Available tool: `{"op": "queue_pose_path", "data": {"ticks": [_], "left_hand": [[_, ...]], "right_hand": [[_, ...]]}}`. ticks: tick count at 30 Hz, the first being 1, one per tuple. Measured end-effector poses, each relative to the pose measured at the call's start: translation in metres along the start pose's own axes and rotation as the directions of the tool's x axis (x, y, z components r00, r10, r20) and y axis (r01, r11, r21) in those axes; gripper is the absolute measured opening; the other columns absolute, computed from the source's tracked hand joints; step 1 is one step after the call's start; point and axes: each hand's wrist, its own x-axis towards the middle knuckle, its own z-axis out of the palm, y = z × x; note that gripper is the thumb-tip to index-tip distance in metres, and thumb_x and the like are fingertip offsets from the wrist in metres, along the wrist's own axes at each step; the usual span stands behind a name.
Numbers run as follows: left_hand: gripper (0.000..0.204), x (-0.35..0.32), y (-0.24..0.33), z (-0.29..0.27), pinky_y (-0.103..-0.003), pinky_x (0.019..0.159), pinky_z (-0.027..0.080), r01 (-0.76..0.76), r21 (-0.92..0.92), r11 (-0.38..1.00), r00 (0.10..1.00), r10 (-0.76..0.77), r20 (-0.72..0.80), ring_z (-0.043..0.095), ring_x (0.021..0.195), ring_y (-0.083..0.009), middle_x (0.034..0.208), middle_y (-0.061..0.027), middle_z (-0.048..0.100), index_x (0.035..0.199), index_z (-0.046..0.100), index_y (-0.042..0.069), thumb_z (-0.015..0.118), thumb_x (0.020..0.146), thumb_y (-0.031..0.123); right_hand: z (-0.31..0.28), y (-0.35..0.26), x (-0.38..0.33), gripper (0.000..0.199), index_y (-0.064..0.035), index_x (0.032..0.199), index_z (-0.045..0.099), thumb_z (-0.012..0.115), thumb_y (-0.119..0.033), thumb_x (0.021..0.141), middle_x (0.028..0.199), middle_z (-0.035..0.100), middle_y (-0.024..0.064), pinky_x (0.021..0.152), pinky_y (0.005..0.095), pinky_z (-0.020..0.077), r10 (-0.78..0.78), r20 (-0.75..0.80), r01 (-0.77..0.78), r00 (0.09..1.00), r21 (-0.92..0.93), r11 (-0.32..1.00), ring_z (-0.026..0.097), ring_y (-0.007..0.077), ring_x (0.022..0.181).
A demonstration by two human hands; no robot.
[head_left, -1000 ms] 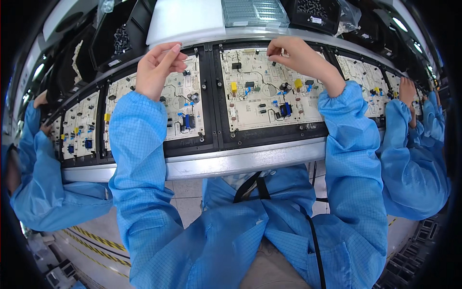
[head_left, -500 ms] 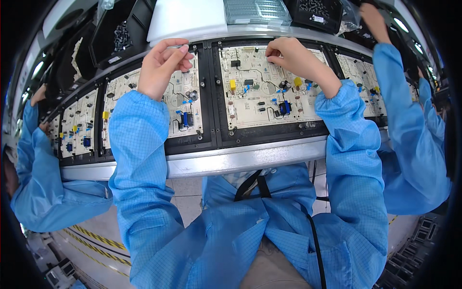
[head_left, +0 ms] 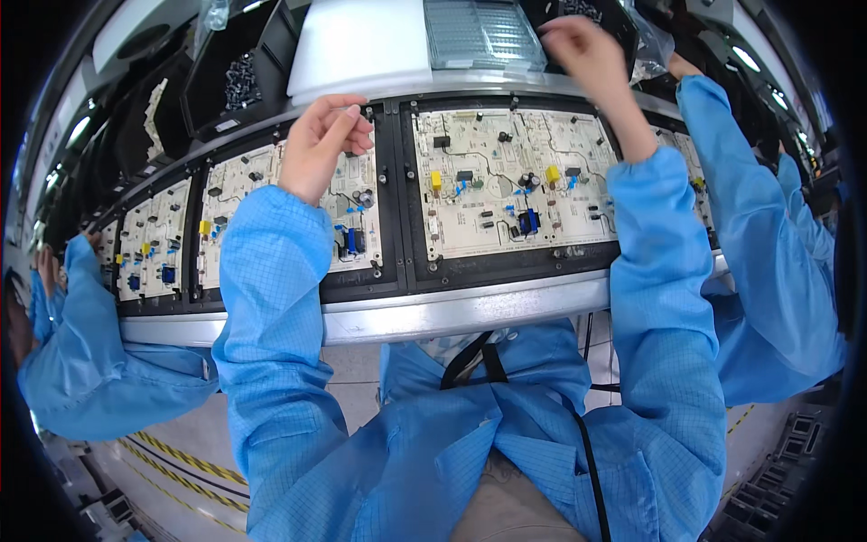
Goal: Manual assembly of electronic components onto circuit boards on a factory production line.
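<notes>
My left hand (head_left: 325, 144) hovers over the right part of a cream circuit board (head_left: 271, 172), its thumb pressed toward curled fingers. Whatever those fingers may hold is hidden. Beyond the middle circuit board (head_left: 479, 230), my right hand (head_left: 587, 56) reaches toward a black bin (head_left: 619, 20) of small dark parts, its fingers smeared by motion. Yellow, blue and black components stand on the boards, among them a blue transformer (head_left: 528, 221) on the middle one. Each board sits in a black frame (head_left: 397, 199).
A metal rail (head_left: 470, 312) runs along the near edge. Behind the boards are a white foam sheet (head_left: 361, 45), a clear plastic tray (head_left: 483, 36) and a left black bin (head_left: 239, 81) of dark parts. Co-workers' blue sleeves (head_left: 750, 199) (head_left: 90, 334) flank me.
My right hand has left the middle board and moved up and right to the far bin. The left hand stays in much the same pose. The boards sit slightly lower in view.
</notes>
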Motion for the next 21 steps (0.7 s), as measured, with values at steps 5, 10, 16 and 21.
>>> {"op": "queue_pose_path", "data": {"ticks": [5, 10, 16, 21], "left_hand": [[0.023, 0.004, 0.003, 0.015, -0.024, 0.067, 0.047, 0.004, 0.007, 1.0, 0.999, -0.005, 0.037, 0.057, 0.072, -0.0112, 0.081, -0.0066, 0.061, 0.111, 0.054, -0.002, 0.052, 0.093, 0.013], [0.023, 0.001, 0.01, 0.013, -0.025, 0.069, 0.048, -0.018, 0.021, 1.0, 1.0, 0.018, 0.02, 0.06, 0.074, -0.0128, 0.086, -0.0103, 0.063, 0.11, 0.054, -0.002, 0.054, 0.092, 0.011], [0.025, -0.001, 0.008, 0.014, -0.026, 0.072, 0.05, -0.003, 0.046, 0.999, 0.996, -0.001, 0.087, 0.064, 0.081, -0.0165, 0.094, -0.0145, 0.065, 0.113, 0.053, -0.002, 0.053, 0.091, 0.009], [0.025, 0.002, 0.009, 0.022, -0.026, 0.072, 0.05, 0.009, 0.015, 1.0, 0.993, -0.01, 0.119, 0.064, 0.082, -0.0175, 0.095, -0.0148, 0.065, 0.114, 0.052, -0.002, 0.053, 0.091, 0.008]], "right_hand": [[-0.007, 0.135, 0.044, 0.024, -0.0086, 0.098, 0.067, 0.061, -0.022, 0.079, 0.088, 0.068, 0.0121, 0.073, 0.0348, 0.0514, 0.266, -0.058, -0.268, 0.962, -0.378, 0.886, 0.066, 0.0264, 0.078], [0.009, 0.148, 0.066, 0.026, -0.0115, 0.101, 0.069, 0.065, -0.02, 0.077, 0.095, 0.068, 0.0128, 0.079, 0.0353, 0.0512, 0.378, 0.258, -0.163, 0.889, -0.593, 0.789, 0.066, 0.0277, 0.083], [0.009, 0.137, 0.087, 0.024, -0.0022, 0.095, 0.069, 0.07, -0.012, 0.074, 0.091, 0.069, 0.013, 0.076, 0.0351, 0.0507, 0.454, 0.432, -0.144, 0.779, -0.581, 0.801, 0.066, 0.0246, 0.082], [-0.01, 0.154, 0.087, 0.01, -0.0003, 0.085, 0.071, 0.066, -0.005, 0.076, 0.082, 0.069, 0.0123, 0.072, 0.0325, 0.0519, 0.493, 0.476, -0.252, 0.728, -0.484, 0.838, 0.066, 0.0203, 0.078]]}}
